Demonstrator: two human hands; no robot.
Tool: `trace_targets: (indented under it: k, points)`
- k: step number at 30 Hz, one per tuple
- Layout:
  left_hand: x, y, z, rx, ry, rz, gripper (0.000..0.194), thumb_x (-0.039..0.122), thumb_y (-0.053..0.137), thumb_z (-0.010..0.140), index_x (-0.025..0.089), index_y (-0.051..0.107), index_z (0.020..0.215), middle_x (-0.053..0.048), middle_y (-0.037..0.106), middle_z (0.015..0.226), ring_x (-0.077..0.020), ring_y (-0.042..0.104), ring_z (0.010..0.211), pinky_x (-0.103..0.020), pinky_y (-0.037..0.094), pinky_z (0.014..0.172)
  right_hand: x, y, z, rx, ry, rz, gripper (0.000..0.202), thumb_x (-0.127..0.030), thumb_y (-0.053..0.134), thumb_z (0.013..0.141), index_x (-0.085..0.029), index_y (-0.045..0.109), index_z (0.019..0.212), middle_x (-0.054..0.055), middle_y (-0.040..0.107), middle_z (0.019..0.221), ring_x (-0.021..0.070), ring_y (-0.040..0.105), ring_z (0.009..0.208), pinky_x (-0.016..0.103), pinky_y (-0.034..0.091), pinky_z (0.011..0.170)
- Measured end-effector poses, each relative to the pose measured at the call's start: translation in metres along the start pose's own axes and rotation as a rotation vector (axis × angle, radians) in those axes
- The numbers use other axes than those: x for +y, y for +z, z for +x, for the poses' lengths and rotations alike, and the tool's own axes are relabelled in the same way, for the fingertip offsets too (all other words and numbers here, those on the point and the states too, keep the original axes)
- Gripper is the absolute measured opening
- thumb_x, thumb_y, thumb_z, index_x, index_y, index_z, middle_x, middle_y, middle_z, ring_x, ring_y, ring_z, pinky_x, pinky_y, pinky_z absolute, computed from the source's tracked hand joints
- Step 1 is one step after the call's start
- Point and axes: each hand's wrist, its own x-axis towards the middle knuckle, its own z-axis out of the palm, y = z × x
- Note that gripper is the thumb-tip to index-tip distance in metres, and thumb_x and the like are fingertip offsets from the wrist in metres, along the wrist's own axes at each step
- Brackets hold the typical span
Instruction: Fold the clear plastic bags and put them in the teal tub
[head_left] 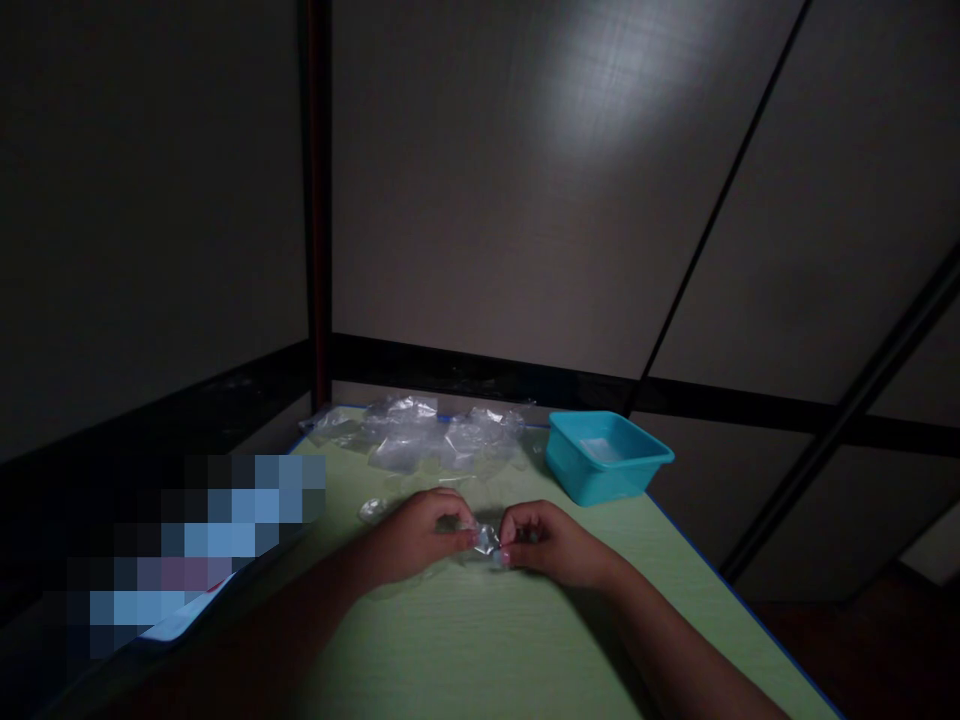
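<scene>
Low over the table, my left hand [424, 540] pinches a small piece of clear, shiny plastic [487, 541], possibly the edge of a bag. Just to its right, my right hand [551, 542] has thumb and fingers closed in a pinch at the other side of that plastic. A small pale bit shows at the right thumb tip, too small to name. More clear plastic [371, 511] lies beside and beneath my left hand.
A pile of clear plastic bags [412, 440] covers the table's far end. A turquoise plastic basin [604, 484] with something whitish inside stands at the right edge of the green table [450, 650]. Panelled walls [480, 200] rise behind. A blurred-out patch covers the left edge.
</scene>
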Motion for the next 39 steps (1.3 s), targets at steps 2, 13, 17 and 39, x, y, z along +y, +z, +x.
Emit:
trace_targets:
  k: [2, 13, 17, 39]
  points:
    - [-0.001, 0.001, 0.000, 0.000, -0.004, 0.003, 0.019, 0.033, 0.057, 0.077, 0.016, 0.064, 0.080, -0.003, 0.061, 0.085, -0.0157, 0.056, 0.083, -0.024, 0.042, 0.075, -0.002, 0.001, -0.001, -0.004, -0.003, -0.009, 0.029, -0.039, 0.069, 0.065, -0.012, 0.059, 0.069, -0.003, 0.052, 0.061, 0.0061, 0.042, 0.053, 0.018, 0.031, 0.049]
    - [-0.010, 0.002, 0.001, 0.055, -0.004, 0.081, 0.016, 0.029, 0.055, 0.078, 0.016, 0.061, 0.071, -0.002, 0.061, 0.080, -0.0146, 0.056, 0.078, -0.022, 0.041, 0.072, 0.001, -0.005, 0.001, 0.036, 0.005, -0.014, 0.041, -0.051, 0.045, 0.081, -0.012, 0.054, 0.073, 0.000, 0.053, 0.062, 0.0081, 0.047, 0.054, 0.020, 0.037, 0.051]
    - [-0.013, 0.000, 0.002, 0.117, -0.040, 0.174, 0.013, 0.027, 0.056, 0.076, 0.017, 0.061, 0.071, -0.001, 0.060, 0.076, -0.0140, 0.055, 0.074, -0.021, 0.040, 0.070, 0.000, -0.011, -0.001, 0.074, -0.022, -0.179, 0.039, -0.050, 0.049, 0.079, -0.012, 0.054, 0.068, -0.001, 0.050, 0.059, 0.0076, 0.043, 0.053, 0.019, 0.033, 0.049]
    - [-0.018, -0.004, 0.004, 0.196, -0.072, 0.484, 0.020, 0.025, 0.048, 0.080, 0.018, 0.059, 0.064, -0.001, 0.057, 0.068, -0.0152, 0.051, 0.073, -0.024, 0.036, 0.070, 0.009, -0.010, 0.001, -0.006, 0.001, -0.392, 0.024, -0.034, 0.053, 0.077, -0.013, 0.056, 0.069, -0.003, 0.048, 0.058, 0.0072, 0.039, 0.053, 0.018, 0.031, 0.048]
